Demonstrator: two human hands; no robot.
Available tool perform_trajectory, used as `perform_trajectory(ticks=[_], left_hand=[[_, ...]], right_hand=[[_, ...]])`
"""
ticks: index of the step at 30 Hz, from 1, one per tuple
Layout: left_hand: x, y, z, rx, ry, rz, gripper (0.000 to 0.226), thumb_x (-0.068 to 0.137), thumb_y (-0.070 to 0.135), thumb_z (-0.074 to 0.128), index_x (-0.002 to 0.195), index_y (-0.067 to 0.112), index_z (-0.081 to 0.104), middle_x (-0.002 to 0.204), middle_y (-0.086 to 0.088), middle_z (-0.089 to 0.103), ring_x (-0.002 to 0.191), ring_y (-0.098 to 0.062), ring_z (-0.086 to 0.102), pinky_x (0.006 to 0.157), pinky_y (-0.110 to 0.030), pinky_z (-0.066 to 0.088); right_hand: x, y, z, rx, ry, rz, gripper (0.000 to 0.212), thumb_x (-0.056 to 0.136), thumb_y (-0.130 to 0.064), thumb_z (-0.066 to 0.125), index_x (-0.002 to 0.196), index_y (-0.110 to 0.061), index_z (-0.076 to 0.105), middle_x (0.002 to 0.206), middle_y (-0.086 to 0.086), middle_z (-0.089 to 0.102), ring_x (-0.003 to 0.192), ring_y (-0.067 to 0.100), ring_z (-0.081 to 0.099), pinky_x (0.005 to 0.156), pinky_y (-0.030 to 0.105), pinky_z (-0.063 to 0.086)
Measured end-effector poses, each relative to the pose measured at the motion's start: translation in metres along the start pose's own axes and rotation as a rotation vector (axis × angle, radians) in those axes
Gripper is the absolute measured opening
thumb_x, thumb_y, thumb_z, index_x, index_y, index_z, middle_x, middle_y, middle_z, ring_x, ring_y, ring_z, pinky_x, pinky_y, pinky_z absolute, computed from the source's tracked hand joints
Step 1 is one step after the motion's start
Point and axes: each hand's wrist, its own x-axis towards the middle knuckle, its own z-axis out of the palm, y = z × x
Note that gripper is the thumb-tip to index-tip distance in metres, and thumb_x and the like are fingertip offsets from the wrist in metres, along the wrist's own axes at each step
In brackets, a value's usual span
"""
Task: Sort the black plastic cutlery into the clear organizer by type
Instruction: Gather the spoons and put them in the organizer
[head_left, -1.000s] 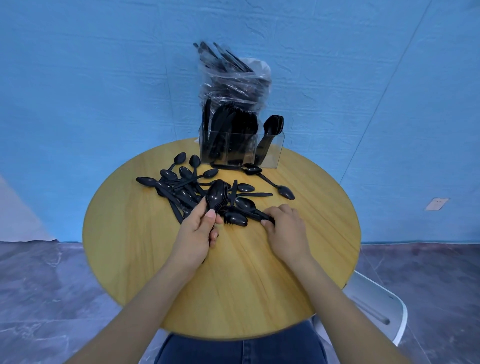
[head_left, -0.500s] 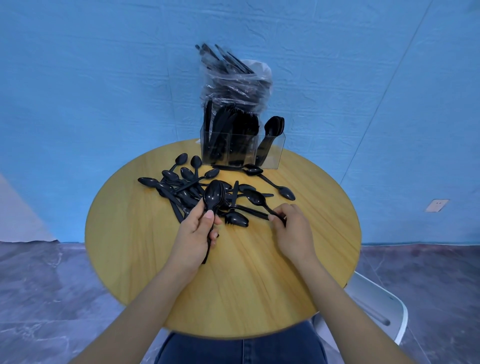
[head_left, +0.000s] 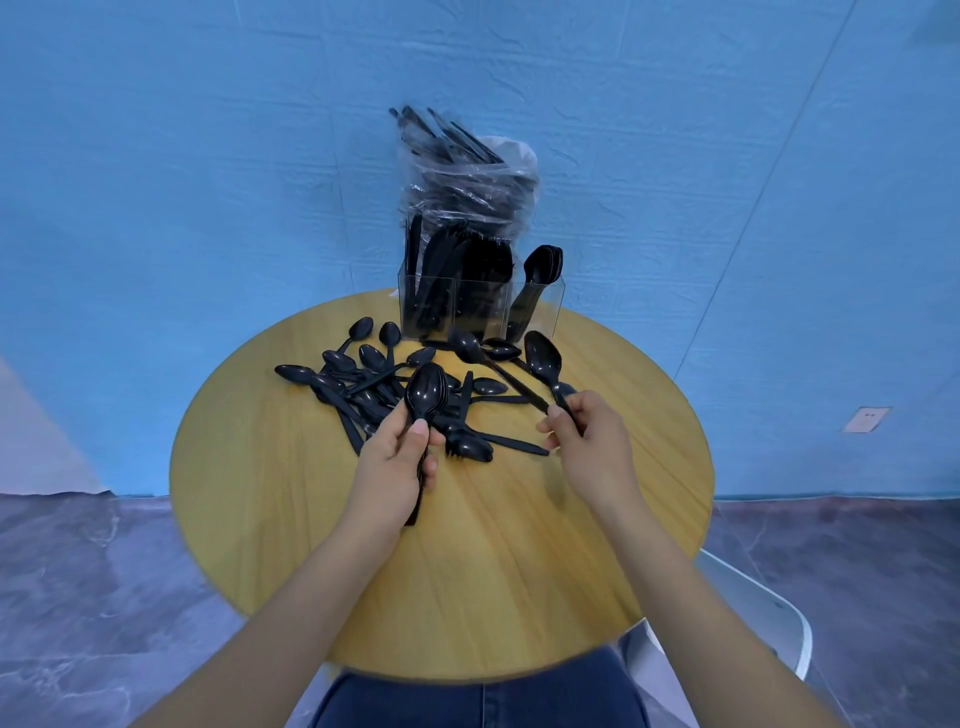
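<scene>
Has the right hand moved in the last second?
Yes. The right hand, pinching a spoon, has lifted off the table, raising the spoon toward the organizer.

My left hand (head_left: 397, 457) grips a stack of spoons (head_left: 426, 397), bowls up. My right hand (head_left: 587, 441) pinches a single spoon (head_left: 543, 361) by its handle, lifted above the loose pile (head_left: 363, 382) on the counter (head_left: 493, 571). The clear organizer (head_left: 480, 306) stands beyond.
</scene>
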Motion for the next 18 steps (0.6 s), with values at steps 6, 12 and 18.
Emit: perform_trajectory(ticks=[6,12,18], left_hand=[[0.015,0.007,0.013,-0.252,0.115,-0.087,0.023,0.100,0.015,0.042,0.119,0.010,0.056,0.084,-0.002,0.056,0.059,-0.008,0.048,0.058,-0.026,0.048],[0.026,0.010,0.020,-0.326,0.226,-0.068,0.031,0.101,0.014,0.041,0.130,0.011,0.051,0.086,-0.001,0.057,0.064,-0.008,0.052,0.062,-0.018,0.054],[0.032,0.010,0.029,-0.347,0.261,-0.068,0.037,0.101,0.016,0.041,0.137,0.015,0.045,0.107,-0.008,0.064,0.091,-0.015,0.064,0.074,-0.024,0.056]], right_hand=[[-0.013,-0.016,0.013,0.078,-0.047,-0.077,0.015,0.094,-0.012,0.055,0.080,-0.017,0.051,0.081,-0.002,0.068,0.057,0.003,0.055,0.066,0.024,0.052],[-0.017,-0.019,0.024,0.099,-0.030,-0.065,0.014,0.090,-0.014,0.062,0.079,-0.018,0.054,0.081,0.002,0.067,0.067,0.012,0.056,0.068,0.031,0.051],[-0.026,-0.018,0.034,0.020,-0.086,-0.041,0.015,0.085,-0.012,0.066,0.074,-0.020,0.061,0.068,-0.007,0.060,0.061,0.008,0.051,0.061,0.022,0.039]])
